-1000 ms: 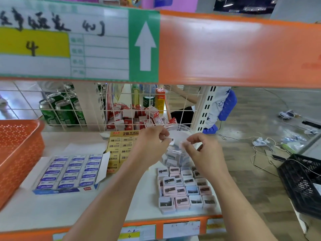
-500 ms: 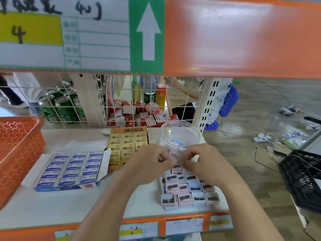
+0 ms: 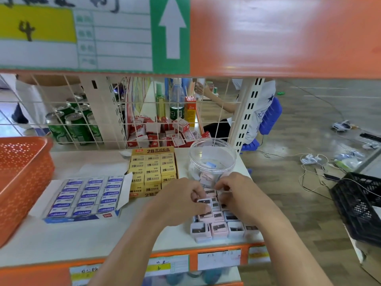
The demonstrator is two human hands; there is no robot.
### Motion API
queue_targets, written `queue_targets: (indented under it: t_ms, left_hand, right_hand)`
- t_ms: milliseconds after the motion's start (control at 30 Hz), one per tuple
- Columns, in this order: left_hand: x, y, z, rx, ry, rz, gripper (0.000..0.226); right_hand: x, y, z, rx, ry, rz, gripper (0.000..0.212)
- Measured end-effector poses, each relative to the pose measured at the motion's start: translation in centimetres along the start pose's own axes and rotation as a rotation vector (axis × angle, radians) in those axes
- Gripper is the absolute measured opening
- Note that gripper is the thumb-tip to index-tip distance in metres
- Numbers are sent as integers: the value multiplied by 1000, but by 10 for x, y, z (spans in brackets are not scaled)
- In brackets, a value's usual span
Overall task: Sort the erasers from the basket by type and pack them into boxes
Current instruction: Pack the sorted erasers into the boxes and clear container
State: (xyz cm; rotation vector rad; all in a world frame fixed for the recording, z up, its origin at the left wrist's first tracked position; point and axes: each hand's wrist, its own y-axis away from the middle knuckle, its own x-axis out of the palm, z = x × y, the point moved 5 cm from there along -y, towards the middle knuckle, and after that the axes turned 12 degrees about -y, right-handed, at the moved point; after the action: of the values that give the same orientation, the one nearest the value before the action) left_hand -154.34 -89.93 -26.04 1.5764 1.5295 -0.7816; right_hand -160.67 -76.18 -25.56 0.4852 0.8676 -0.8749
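Small pastel pink and blue erasers [image 3: 219,227] lie packed in rows at the shelf's front right. My left hand [image 3: 181,201] pinches one pale eraser [image 3: 205,201] just over this pile. My right hand [image 3: 237,193] is close beside it, its fingertips curled down onto the pile's top; whether they hold a piece is hidden. Behind the hands stands a clear round jar [image 3: 212,159] with a few pastel erasers inside. A yellow box of 2B erasers [image 3: 152,172] and a blue box of white-and-blue erasers [image 3: 86,199] lie open to the left.
An orange perforated basket [image 3: 22,178] fills the shelf's left end. A wire grid [image 3: 82,112] closes the back, with green cans and red boxes behind it. An orange beam [image 3: 278,38] hangs overhead. A black crate [image 3: 360,203] and cables lie on the floor to the right.
Both hands came down and toward me from in front of the jar's mouth to the pile of pastel erasers, still close together around a small piece.
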Motion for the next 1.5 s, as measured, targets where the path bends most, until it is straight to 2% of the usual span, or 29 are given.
queue_targets:
  t_ms: [200, 300, 533, 667, 800, 900, 1033, 1133, 1200, 1233, 1300, 1367, 1500]
  left_hand:
    - [-3, 0, -1, 11, 82, -88, 15]
    - [-13, 1, -4, -2, 75, -194, 17]
    - [-47, -21, -17, -38, 97, -361, 15]
    - [-54, -41, -19, -65, -39, -336, 19]
    - [-45, -48, -18, -88, -127, -311, 27]
    - [-40, -48, -17, -87, -137, -323, 29]
    - [-36, -46, -15, -77, -96, -322, 28]
    - [-38, -41, -15, -26, -97, -391, 25]
    - [-41, -31, -15, -3, -68, -448, 14]
    - [-42, -26, -14, -1, -37, -442, 9]
    - [-37, -18, -10, -9, -4, -330, 15]
    - [-27, -13, -8, -5, -16, -187, 18]
    - [-14, -5, -8, -5, -39, -68, 18]
  right_hand:
    - [-3, 5, 3, -38, -89, -34, 17]
    - [-11, 7, 5, -58, -220, -133, 9]
    - [-33, -7, 7, -120, -441, -399, 10]
    - [-37, -22, 11, -90, -361, -422, 14]
    - [-41, -26, 10, -47, -365, -453, 9]
    - [-42, -27, 8, -14, -353, -464, 11]
    - [-39, -28, 5, 4, -291, -452, 24]
    - [-36, -25, 4, -22, -293, -449, 23]
    - [-37, -19, 4, -51, -281, -465, 18]
    - [-38, -16, 3, -60, -267, -475, 12]
    - [-43, -8, -1, -66, -279, -509, 4]
    - [-48, -1, -8, -49, -342, -507, 12]
    - [-37, 4, -11, -9, -291, -231, 14]
